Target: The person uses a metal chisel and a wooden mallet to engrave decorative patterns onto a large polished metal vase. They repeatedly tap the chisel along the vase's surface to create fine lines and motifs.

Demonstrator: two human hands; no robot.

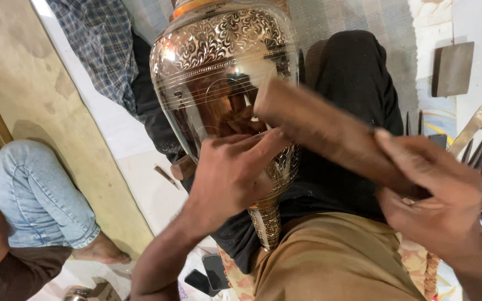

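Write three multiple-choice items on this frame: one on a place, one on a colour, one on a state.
1. Where does the metal vase rest?
A. on the person's lap
B. on a shelf
C. in a sink

2. What colour are the trousers of the person sitting nearby?
A. red
B. blue
C. white

3. What does the right hand hold?
A. nothing
B. a cup
C. a wooden mallet

Answers: 1 A, it lies across the black cloth on the legs, steadied by the left hand; 2 B, light blue denim; 3 C, fingers wrap its handle.

We're on one head camera, looking steeply down into the lap. We sit very close, the hands and the vase (pixel 224 72) filling our frame.
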